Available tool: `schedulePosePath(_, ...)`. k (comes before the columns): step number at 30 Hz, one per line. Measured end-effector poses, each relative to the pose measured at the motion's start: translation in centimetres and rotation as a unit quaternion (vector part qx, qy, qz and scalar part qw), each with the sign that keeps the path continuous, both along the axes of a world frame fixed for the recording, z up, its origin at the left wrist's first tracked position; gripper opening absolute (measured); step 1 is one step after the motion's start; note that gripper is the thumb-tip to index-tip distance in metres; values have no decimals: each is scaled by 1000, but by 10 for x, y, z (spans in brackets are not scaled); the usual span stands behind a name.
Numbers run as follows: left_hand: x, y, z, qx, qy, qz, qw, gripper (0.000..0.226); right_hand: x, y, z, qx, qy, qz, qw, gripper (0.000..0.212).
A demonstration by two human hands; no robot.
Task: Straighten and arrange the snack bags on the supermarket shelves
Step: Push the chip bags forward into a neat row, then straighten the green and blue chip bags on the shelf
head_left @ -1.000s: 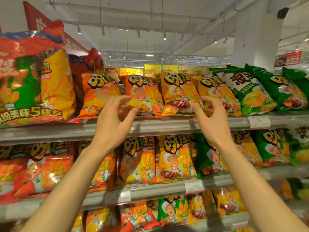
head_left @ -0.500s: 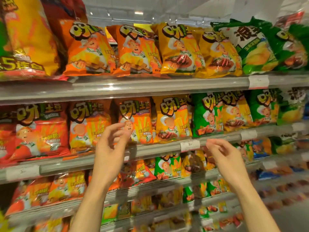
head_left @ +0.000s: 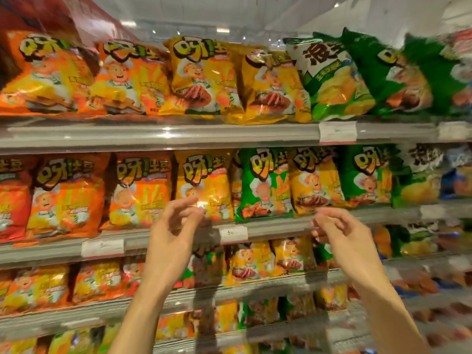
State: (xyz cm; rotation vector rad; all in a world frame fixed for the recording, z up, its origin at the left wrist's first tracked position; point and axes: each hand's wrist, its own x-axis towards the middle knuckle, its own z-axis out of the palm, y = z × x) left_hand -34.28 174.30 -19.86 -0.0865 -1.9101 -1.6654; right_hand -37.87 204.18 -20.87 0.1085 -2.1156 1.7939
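Note:
Rows of snack bags fill the shelves. On the second shelf a yellow bag (head_left: 204,185) stands between an orange bag (head_left: 140,192) and a green bag (head_left: 265,185). My left hand (head_left: 173,236) is raised in front of the yellow bag's lower edge, fingers loosely curled, holding nothing. My right hand (head_left: 342,238) hovers in front of the shelf rail (head_left: 278,227) below a second yellow bag (head_left: 314,182), fingers also loosely curled and empty. Whether either hand touches a bag is unclear in the blur.
The top shelf (head_left: 178,135) carries orange, yellow and green bags leaning forward. White price tags (head_left: 233,233) sit on the rails. Lower shelves hold more small bags. The aisle opens to the right.
Both hands dropped from the top shelf to the second shelf's level. The view shifted down and then closer; my fingers have stayed loosely curled and empty.

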Motion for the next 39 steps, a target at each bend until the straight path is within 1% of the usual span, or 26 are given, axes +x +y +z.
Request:
schedulePosePath(4,-18,71,5,11,3,1,1000,13,-27,61,14,7,1,33,999,8)
schedulePosePath(7,-27,113,15,-13,13,5,1000,14,-43,98,22,-2,-4,54,999,9)
schedulePosePath(10,-35,144,27,-15,14,7,1000,20,-57,126,25,-13,-17,64,998,10)
schedulePosePath(13,-44,163,37,-24,17,6,1000,15,-65,146,29,-16,-17,67,997,10)
schedulePosePath(20,-58,167,60,-11,43,-12,999,14,-73,160,47,15,23,55,998,12)
schedulePosePath(25,-66,157,73,-23,70,-16,997,14,-78,151,72,67,67,43,995,12)
schedulePosePath(29,-81,151,89,-61,93,-4,994,13,-85,147,96,89,92,37,991,11)
schedulePosePath(33,-92,152,108,-103,92,1,990,15,-94,154,126,130,124,21,984,10)
schedulePosePath(39,-107,170,146,-194,115,29,974,11,-119,171,173,201,198,8,959,12)
